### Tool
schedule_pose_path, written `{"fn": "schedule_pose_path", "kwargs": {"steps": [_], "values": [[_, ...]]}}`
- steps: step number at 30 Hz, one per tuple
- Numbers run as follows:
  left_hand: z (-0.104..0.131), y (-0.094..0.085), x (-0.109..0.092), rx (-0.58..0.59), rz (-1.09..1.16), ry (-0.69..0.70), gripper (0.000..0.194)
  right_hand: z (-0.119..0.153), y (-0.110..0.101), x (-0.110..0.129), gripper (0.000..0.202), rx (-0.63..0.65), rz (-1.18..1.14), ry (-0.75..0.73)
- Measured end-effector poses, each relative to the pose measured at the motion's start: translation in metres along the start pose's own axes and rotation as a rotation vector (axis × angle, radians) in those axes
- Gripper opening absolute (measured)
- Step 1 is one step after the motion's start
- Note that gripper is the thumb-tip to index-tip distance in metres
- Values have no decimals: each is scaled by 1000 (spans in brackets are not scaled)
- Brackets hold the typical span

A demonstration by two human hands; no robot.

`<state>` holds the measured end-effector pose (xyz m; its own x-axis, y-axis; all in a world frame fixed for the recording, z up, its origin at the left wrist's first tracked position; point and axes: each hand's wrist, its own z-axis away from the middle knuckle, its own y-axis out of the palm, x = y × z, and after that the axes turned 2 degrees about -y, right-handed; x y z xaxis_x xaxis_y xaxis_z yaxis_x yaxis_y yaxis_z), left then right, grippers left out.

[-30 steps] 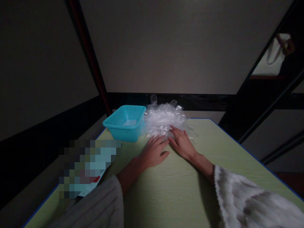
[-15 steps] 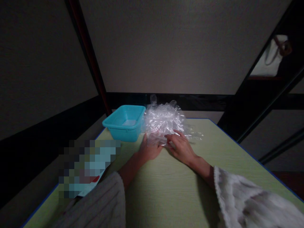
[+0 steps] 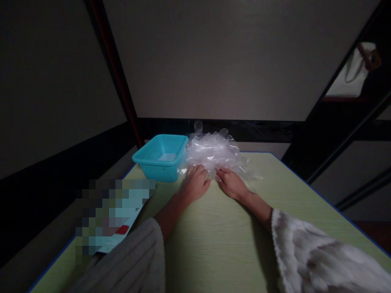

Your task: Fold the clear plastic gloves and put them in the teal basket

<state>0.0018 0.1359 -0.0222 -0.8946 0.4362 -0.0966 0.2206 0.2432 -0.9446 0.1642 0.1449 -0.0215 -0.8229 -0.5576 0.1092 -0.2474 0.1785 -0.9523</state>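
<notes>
A crumpled, shiny pile of clear plastic gloves (image 3: 214, 151) lies toward the table's far edge, with finger-shaped tips sticking up at its back. My left hand (image 3: 195, 185) rests on the near left edge of the pile, its fingers laid forward over the plastic and its thumb apart. At the near edge, to the right, my right hand (image 3: 232, 184) has its fingers curled together on the plastic of a glove. Its fingertips are partly hidden. A small gap separates the two hands.
A turquoise plastic basin (image 3: 161, 171) stands left of the pile, close against it, with something pale inside. A blurred-out, light blue flat item (image 3: 114, 244) lies at the table's left edge. The pale green table (image 3: 207, 248) has a blue edge, with a wall behind.
My left hand has come out from under the plastic and now lies on top. My right hand's fingers have curled in and drawn slightly nearer. The near edge of the pile looks flatter.
</notes>
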Motion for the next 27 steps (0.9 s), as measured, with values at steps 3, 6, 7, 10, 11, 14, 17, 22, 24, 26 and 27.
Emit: {"fn": "schedule_pose_path", "kwargs": {"steps": [3,6,7,10,11,14,17,22,24,26,27], "values": [[0,-4,-1,19,6,45,19,-5,1,-4,18,12,17,1],[1,-1,0,33,5,27,23,-10,3,-8,21,4,29,-4],[1,1,0,34,3,6,26,-11,4,-9,22,1,31,-5],[1,8,2,40,-9,-77,40,-14,6,-11,23,-7,36,-8],[1,9,3,45,-11,-97,44,-14,6,-11,23,-10,38,-8],[1,11,3,61,-9,-115,49,-13,5,-8,24,-19,45,-4],[1,9,3,57,-6,-113,47,-9,1,-3,28,-38,53,7],[2,3,2,19,-19,-102,36,2,-10,6,29,-64,70,-43],[4,2,3,7,-26,-90,30,9,-15,10,28,-58,73,-81],[6,1,5,-1,-30,-68,27,18,-20,14,29,-49,72,-116],[7,1,7,-2,-32,-51,26,23,-23,17,29,-43,70,-135]]}}
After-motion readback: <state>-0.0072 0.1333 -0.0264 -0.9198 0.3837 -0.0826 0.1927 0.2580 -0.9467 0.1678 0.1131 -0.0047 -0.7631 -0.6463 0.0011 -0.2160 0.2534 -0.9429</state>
